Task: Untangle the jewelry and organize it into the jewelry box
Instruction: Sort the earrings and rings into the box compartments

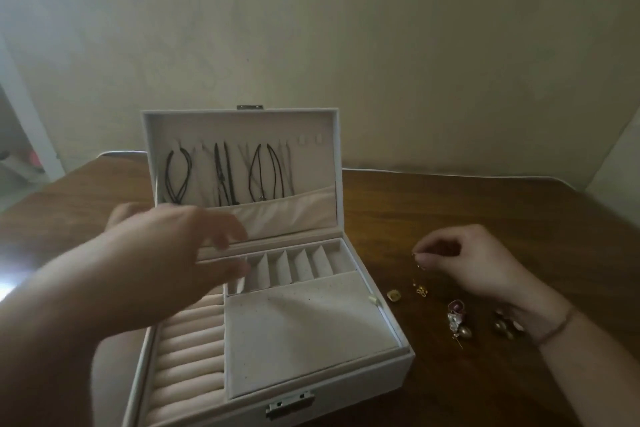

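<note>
The fingers of the right hand are curled and pinch a small gold piece just above the bench, to the right of the box. The left hand hangs blurred over the box's left half, its fingers spread loosely and holding nothing that can be made out.

The white box stands open in the middle of the bench, lid upright. Dark cords hang in a row inside the lid, their lower ends tucked into a pale pocket. The tray shows ring rolls on the left, a row of small slots at the back, and a flat pad in front. A metal clasp sits on the front wall.

More jewelry lies on the bench below the right hand: a gold square piece, a small gold cluster, a pink and silver piece, and gold beads beside the wrist, which wears a thin bracelet.
</note>
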